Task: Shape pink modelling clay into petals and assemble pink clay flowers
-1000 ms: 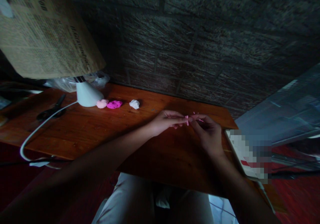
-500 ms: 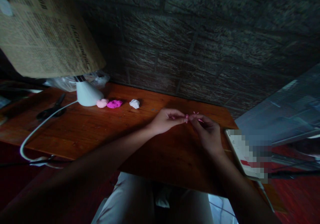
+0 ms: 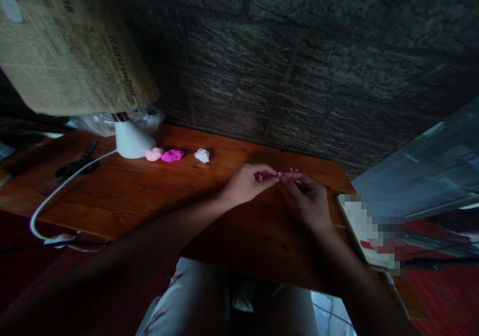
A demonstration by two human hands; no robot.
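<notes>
Between the fingertips of both hands is a small piece of pink clay (image 3: 280, 174), held just above the wooden table. My left hand (image 3: 251, 182) is closed in a pinch on its left side, and a bit of pink also shows inside the curl of its fingers. From the right, my right hand (image 3: 309, 193) pinches the same piece, with more pink near its fingers. Thin pink strands (image 3: 294, 169) show just beyond the right fingertips. The fingers hide most of the piece, so its full shape cannot be made out.
Lumps of pale pink clay (image 3: 153, 154), magenta clay (image 3: 172, 155) and white clay (image 3: 202, 155) lie left of my hands. Behind them stands a lamp (image 3: 130, 139) with a trailing white cord. Black scissors (image 3: 77, 166) lie far left. A dark brick wall (image 3: 239, 61) bounds the table (image 3: 142, 203).
Both hands keep their pinch at nearly the same spot. The left fingers have shifted slightly, showing more of the pink inside their curl. The view has moved a little.
</notes>
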